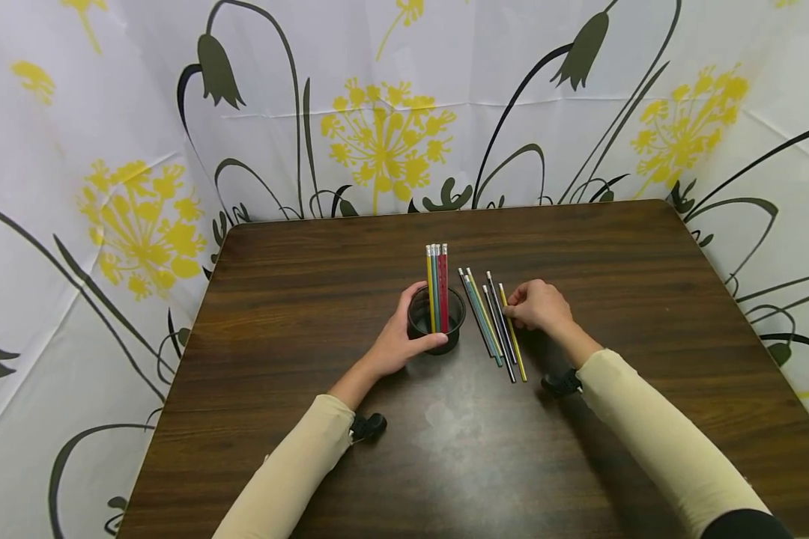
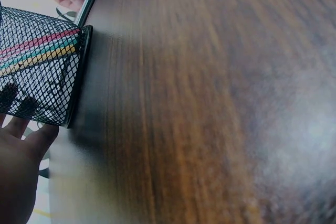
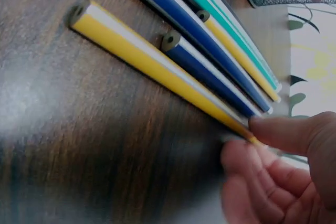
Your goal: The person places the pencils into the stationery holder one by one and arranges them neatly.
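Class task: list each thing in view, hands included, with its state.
Cup: upright, holding pencils.
Pencils in the cup: standing, metal ends up.
Outermost yellow pencil: pinched near one end, other end unsharpened.
Other loose pencils: lying on the table.
Left hand: gripping the cup.
Right hand: pinching that pencil.
Patterned sheet: hanging, creased.

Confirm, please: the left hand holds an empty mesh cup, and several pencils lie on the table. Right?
The mesh cup is not empty: the head view shows upright pencils inside. The left hand holds it; other pencils lie on the table.
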Tool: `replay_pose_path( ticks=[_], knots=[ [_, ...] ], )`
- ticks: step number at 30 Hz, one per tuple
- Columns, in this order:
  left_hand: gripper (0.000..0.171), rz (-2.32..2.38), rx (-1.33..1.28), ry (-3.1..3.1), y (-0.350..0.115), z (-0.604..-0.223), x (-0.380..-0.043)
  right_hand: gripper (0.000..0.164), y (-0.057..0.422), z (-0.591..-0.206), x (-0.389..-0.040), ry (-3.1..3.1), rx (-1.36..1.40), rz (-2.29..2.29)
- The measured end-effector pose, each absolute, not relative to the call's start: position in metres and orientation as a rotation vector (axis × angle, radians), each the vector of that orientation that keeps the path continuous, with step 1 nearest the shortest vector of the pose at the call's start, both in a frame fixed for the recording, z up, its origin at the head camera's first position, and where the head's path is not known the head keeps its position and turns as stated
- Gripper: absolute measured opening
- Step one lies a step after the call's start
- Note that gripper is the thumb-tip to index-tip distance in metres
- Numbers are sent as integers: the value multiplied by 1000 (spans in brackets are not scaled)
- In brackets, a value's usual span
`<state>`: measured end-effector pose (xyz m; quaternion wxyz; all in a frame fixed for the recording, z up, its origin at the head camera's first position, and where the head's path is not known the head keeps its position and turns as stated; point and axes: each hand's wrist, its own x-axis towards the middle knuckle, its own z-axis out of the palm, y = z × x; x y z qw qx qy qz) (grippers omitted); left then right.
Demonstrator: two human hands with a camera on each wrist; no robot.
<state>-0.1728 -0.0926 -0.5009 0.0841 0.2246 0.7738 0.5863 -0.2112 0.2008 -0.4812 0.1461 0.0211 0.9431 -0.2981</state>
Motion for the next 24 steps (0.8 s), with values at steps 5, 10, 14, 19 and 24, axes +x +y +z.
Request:
replay_pose_path(
  ticks=[5,10,14,19,24],
  knots=[
    [88,1747,675,2307,-92,-502,-173,18,197,-476,-207,2784,76,-688],
    [87,1764,677,2287,-91,-490,-167,17,195,-477,-207,2804,96,-677],
    [86,1771,685,2256,-91,-471,-160,15,196,-478,-207,2782,110,-731],
    [85,1759,673,2257,-90,-463,-158,15,199,-472,-207,2760,121,-816],
    [86,1776,668,2261,-90,-473,-162,18,200,-457,-207,2798,154,-887]
  ],
)
